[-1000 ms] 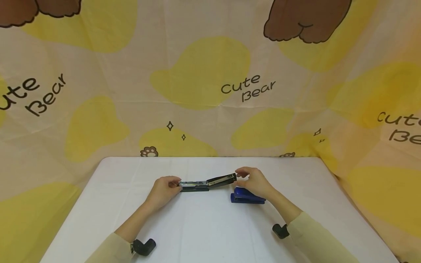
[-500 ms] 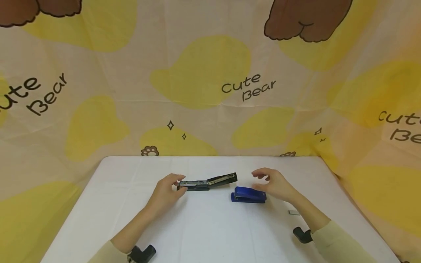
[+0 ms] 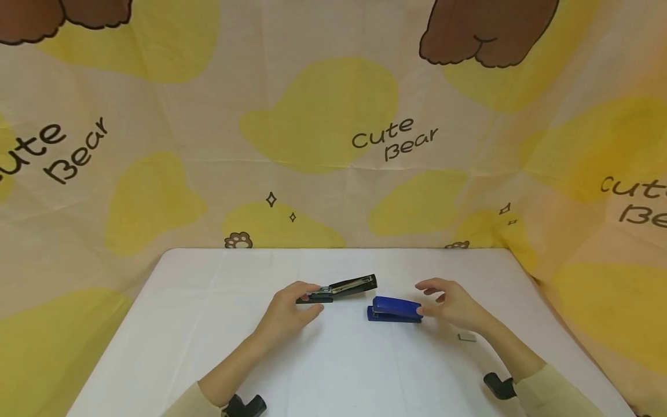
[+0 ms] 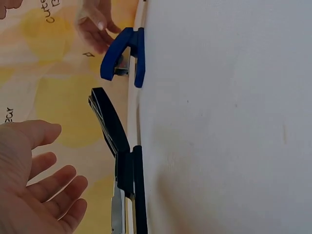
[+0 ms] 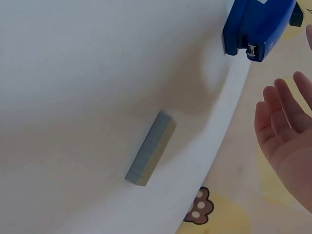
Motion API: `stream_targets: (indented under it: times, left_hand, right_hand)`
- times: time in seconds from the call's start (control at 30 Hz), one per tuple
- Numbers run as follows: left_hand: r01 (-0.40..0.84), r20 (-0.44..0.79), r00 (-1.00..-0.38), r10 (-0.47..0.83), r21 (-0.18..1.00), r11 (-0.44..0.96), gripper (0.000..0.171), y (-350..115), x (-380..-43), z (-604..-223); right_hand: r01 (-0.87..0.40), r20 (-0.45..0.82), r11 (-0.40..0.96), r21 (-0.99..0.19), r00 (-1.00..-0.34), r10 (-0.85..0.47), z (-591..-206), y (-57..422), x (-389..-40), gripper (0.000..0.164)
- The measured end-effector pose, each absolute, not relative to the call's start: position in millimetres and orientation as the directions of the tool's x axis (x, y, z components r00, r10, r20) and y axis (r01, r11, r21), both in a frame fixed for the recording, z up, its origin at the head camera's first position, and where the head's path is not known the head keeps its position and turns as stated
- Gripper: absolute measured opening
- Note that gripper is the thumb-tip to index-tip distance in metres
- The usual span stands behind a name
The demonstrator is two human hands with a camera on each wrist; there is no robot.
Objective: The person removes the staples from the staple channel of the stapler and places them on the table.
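A black stapler (image 3: 356, 285) lies on the white table, its top arm swung back so that the metal staple channel is exposed. My left hand (image 3: 289, 310) hovers around its left end with fingers spread. In the left wrist view, that hand (image 4: 39, 175) is apart from the stapler, fingers loosely bent and holding nothing. Right of the black stapler stands a blue stapler (image 3: 396, 307). My right hand (image 3: 453, 304) is at its right end in the head view, thumb overlapping it. The right wrist view shows relaxed, unfilled fingers (image 5: 280, 114) beside the blue stapler (image 5: 261, 29).
A strip of staples (image 5: 151, 148) lies on the table (image 3: 208, 324), near the right forearm in the head view (image 3: 466, 337). A patterned cloth (image 3: 318, 116) hangs behind the table's far edge. Black wrist devices (image 3: 498, 386) are worn on both forearms.
My left hand has released the black stapler's left end and shifted right along it. My right hand has drawn away to the right, and the staple strip has come into view.
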State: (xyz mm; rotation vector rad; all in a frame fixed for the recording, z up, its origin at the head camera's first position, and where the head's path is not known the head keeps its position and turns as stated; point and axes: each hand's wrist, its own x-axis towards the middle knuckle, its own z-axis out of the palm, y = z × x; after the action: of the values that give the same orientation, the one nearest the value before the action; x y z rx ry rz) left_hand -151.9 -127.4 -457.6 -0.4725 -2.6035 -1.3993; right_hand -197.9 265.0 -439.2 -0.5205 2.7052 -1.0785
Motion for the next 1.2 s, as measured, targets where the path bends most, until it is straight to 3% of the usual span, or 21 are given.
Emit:
stream_targets:
  times: [0.23,0.5,1.2]
  left_hand:
    - [0.328,0.237,-0.940,0.246,0.825,0.459,0.041,-107.8,-153.2,-461.7]
    - [0.340,0.219,-0.928,0.301,0.829,0.445,0.042,-91.7,-154.8,-468.8]
    - [0.256,0.115,-0.925,0.361,0.892,0.372,0.049,-54.6,-170.7,-479.0]
  right_hand:
    - [-0.224,-0.068,0.670,-0.708,-0.922,-0.380,-442.5,270.7,-192.2,0.056]
    - [-0.288,-0.047,0.654,-0.700,-0.895,-0.444,-447.0,276.7,-191.0,0.058]
    - [-0.208,-0.121,0.631,-0.747,-0.891,-0.437,-461.6,274.3,-190.8,0.049]
